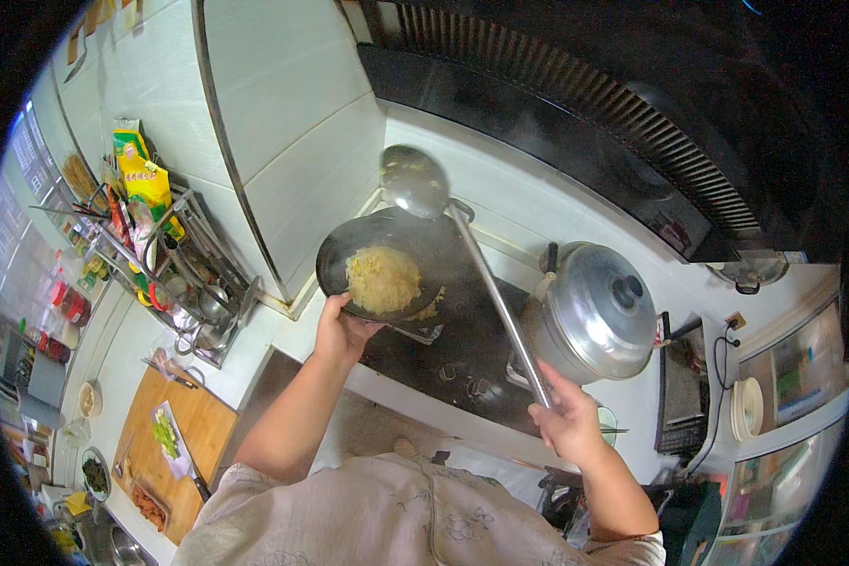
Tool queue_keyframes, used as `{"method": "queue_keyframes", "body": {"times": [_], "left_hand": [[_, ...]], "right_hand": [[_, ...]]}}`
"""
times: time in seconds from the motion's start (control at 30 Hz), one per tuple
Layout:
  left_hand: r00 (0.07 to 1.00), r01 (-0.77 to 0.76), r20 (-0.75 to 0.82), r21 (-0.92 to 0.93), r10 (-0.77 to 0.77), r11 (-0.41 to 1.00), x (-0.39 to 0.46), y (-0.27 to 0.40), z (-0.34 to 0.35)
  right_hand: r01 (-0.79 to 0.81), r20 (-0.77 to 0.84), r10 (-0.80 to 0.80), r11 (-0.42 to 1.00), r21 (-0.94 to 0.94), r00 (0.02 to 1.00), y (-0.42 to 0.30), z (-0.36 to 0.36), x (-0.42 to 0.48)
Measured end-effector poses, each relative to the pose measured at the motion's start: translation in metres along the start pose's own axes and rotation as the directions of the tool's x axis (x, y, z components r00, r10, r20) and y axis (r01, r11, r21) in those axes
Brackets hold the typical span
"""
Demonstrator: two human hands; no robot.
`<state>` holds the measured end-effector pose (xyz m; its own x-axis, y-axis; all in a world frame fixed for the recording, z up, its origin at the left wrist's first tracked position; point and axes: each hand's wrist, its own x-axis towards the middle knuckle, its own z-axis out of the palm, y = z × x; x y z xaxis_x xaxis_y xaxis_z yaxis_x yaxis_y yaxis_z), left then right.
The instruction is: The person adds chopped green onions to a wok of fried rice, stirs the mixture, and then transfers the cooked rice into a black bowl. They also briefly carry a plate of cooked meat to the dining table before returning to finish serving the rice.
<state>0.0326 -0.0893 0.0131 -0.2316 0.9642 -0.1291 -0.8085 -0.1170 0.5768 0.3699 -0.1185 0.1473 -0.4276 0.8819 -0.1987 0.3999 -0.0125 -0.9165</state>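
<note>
My left hand [343, 329] grips the near-left rim of a dark wok [332, 262] over the black stove top [460, 382]. A heap of yellowish shredded food or noodles [384, 279] lies in the wok, with some bits close to its right side. Steam blurs the view here. My right hand [566, 417] holds the long metal handle of a large ladle [415, 182]. The ladle's bowl is raised at the wok's far edge, with a few bits of food in it.
A lidded aluminium pot [594, 311] stands right of the wok, under the range hood [538, 99]. On the left are a utensil rack [198, 283] and a wooden cutting board [212, 417] bearing a knife [173, 442] with chopped green vegetables and a tray of reddish food [148, 506].
</note>
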Motion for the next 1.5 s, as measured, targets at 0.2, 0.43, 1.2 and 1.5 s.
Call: {"method": "queue_keyframes", "body": {"times": [0.2,0.43,1.2,1.5], "left_hand": [[0.998,0.007,-0.058,-0.05,-0.01,0.999,-0.043,0.018,0.004],[0.974,-0.184,-0.164,-0.171,0.156,0.968,-0.104,0.05,-0.011],[0.617,-0.498,-0.731,-0.078,0.29,0.864,-0.345,-0.001,-0.167],[0.501,-0.579,-0.812,-0.059,0.298,0.813,-0.315,0.006,-0.262]], "right_hand": [[-0.211,0.111,0.179,0.81,0.548,0.978,0.03,0.007,0.058],[-0.383,0.286,0.274,0.431,0.817,0.918,0.095,0.07,0.138],[-0.724,-0.026,0.725,0.686,-0.075,0.689,0.238,0.111,0.214],[-0.679,0.139,0.665,0.725,0.118,0.734,0.257,0.104,0.187]]}}
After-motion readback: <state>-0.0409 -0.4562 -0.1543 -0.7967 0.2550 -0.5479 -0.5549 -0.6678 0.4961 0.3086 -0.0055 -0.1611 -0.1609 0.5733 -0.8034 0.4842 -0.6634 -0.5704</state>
